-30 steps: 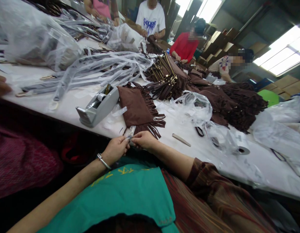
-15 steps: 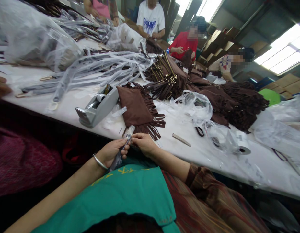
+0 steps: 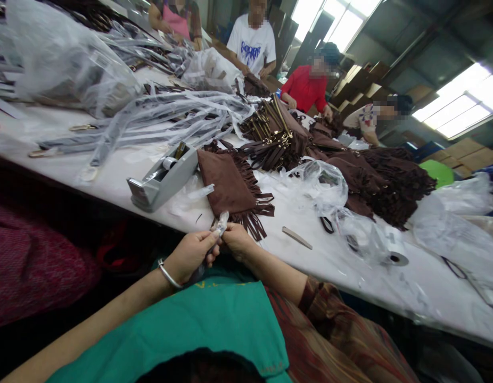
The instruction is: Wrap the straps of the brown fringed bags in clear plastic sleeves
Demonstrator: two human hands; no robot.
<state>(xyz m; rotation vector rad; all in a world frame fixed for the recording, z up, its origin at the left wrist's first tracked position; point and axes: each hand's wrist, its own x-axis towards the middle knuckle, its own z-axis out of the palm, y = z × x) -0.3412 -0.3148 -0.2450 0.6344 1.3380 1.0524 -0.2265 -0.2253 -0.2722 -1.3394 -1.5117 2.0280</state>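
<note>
Over my lap, at the table's edge, both hands are closed on one narrow, plastic-wrapped strap (image 3: pixel 222 219). My left hand (image 3: pixel 195 253) wraps its fingers round it, and the dark lower length runs down under the palm. My right hand (image 3: pixel 237 240) pinches it near the crumpled clear top end, its fingertips partly hidden. Just beyond the hands a brown fringed pouch (image 3: pixel 227 183) lies flat on the table, the strap's tip overlapping its lower edge in view. Left of the pouch stands a grey tape dispenser (image 3: pixel 163 178) with a loose bit of clear plastic beside it.
On the white table (image 3: pixel 266 260) lie a flat beige strip (image 3: pixel 296 238), a white roll (image 3: pixel 397 250) and crumpled clear bags (image 3: pixel 324 183). Farther back are plastic-wrapped straps (image 3: pixel 178 114) and heaps of brown fringed bags (image 3: pixel 374 175). Several people work across the table.
Both hands have shifted slightly right and down in view, with the strap between them. My right hand's fingers have closed in nearer the left. Across the table, the person in red has lowered their hands.
</note>
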